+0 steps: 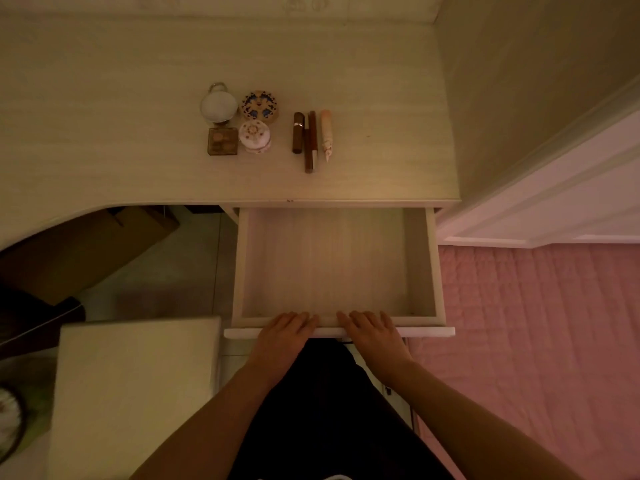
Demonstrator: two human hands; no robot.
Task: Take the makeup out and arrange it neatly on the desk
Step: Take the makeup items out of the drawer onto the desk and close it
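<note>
On the pale wooden desk (138,140) the makeup lies in two neat groups. At the left are a round white compact (219,105), a blue-patterned round compact (259,106), a square brown palette (222,141) and a small white round case (254,136). To their right lie a brown lipstick tube (298,132), a long brown pencil (310,142) and a peach tube (326,134), side by side. Below the desk edge the drawer (434,265) stands pulled out with nothing inside. My left hand (284,336) and my right hand (372,336) rest flat on the drawer's front edge, fingers straight.
A white padded stool (135,393) stands at the lower left. A brown cardboard box (86,251) sits under the desk. A pink quilted bed cover (536,341) fills the right side, with a white wall trim (554,209) above it.
</note>
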